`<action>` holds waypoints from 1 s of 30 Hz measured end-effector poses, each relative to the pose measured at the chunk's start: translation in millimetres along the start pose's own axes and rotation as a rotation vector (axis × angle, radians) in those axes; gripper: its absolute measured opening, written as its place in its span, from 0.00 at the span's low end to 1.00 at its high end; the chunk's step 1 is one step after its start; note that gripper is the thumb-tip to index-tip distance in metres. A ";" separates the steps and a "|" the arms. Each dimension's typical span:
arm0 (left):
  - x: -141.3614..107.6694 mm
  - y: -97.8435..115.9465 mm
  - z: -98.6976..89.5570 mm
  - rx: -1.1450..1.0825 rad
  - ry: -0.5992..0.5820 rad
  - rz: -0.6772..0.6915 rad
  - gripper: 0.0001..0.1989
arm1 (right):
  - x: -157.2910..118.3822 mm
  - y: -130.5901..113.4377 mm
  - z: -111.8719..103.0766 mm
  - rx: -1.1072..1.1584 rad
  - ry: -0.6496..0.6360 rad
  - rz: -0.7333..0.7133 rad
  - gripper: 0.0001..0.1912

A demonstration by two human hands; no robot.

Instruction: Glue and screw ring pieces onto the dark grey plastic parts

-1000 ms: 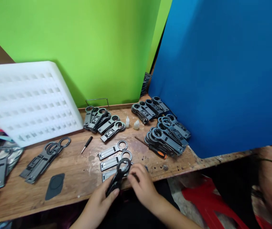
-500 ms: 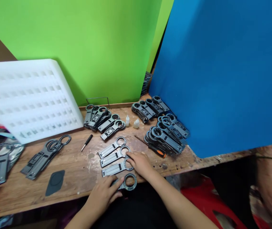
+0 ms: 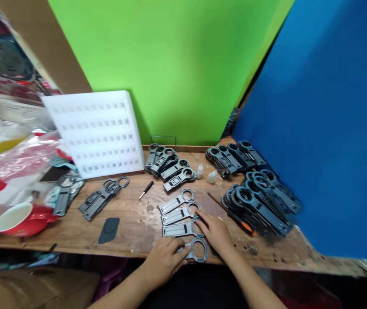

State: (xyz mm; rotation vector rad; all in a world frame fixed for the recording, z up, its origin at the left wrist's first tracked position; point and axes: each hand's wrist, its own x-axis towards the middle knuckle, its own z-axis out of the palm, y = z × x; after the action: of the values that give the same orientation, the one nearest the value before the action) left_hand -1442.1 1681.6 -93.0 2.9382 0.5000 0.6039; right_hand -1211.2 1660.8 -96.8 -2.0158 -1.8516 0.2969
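Near the table's front edge, my left hand (image 3: 165, 260) is closed on a grey ring-ended part (image 3: 199, 250), whose flat body is mostly hidden under the fingers. Three similar parts lie fanned out just beyond it: a far one (image 3: 173, 204), a middle one (image 3: 176, 216) and a near one (image 3: 177, 229). My right hand (image 3: 215, 231) rests with its fingers apart at the rings of the middle and near parts, its fingertips touching them. Behind these lie a small screwdriver (image 3: 146, 190) and several piled ring-ended parts (image 3: 178, 180).
Stacks of grey parts (image 3: 257, 201) stand at the right by a blue panel (image 3: 331, 128), with an orange-black screwdriver (image 3: 246, 225) beside them. A white slotted foam board (image 3: 99, 137) leans at the left. A red cup (image 3: 25, 219) stands at the far left.
The view has swung left, bringing the red cup and plastic bags into sight, while the person at the right has left the view. Both hands keep nearly the same places on the parts.
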 end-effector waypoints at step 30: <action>-90.3 -189.1 -97.2 0.278 0.077 -1.154 0.21 | -0.1 16.1 18.6 0.151 0.059 0.176 0.28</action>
State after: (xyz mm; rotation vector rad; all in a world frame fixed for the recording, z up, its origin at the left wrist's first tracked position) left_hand -1615.4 1832.2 -67.7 2.2040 2.1394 0.4682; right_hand -1204.2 1662.4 -120.4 -2.0628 -1.5699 0.4094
